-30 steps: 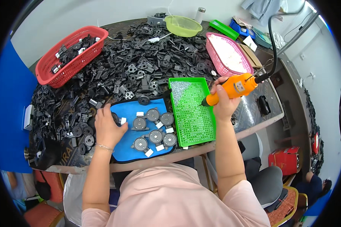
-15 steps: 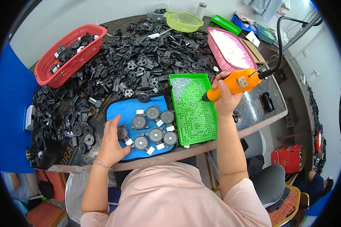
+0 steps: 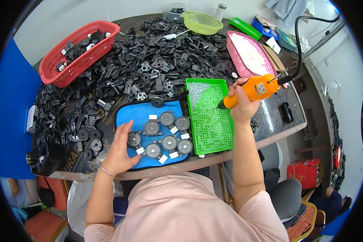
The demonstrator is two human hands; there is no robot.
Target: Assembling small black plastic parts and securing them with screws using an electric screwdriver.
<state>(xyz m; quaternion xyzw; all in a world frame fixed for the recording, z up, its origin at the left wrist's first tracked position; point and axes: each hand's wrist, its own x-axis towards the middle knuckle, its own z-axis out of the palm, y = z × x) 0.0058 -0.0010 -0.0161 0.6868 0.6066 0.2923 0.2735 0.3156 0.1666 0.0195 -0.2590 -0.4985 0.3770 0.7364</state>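
My right hand (image 3: 243,108) is wrapped round an orange electric screwdriver (image 3: 257,88). Its black nose and thin bit point left over the green perforated tray (image 3: 192,119). Small silvery screws (image 3: 197,92) are heaped in that tray's far left corner, with others spread over its bottom. On the blue mat (image 3: 135,115) lie several round dark-grey caster-like parts (image 3: 169,142) with white tabs. My left hand (image 3: 119,151) rests at the mat's left edge, fingers stretched out and thumb apart. It is beside the leftmost round part (image 3: 134,139); whether the fingertips touch it I cannot tell.
Black plastic parts (image 3: 157,60) cover much of the table. A red basket (image 3: 80,56) stands far left, a pink basket (image 3: 246,64) of white pieces far right, a yellow-green colander (image 3: 201,23) at the back. The screwdriver's black cable (image 3: 297,44) loops upward on the right.
The whole view has shifted slightly. My right hand still holds the screwdriver over the green tray, and my left hand stays beside the leftmost round part.
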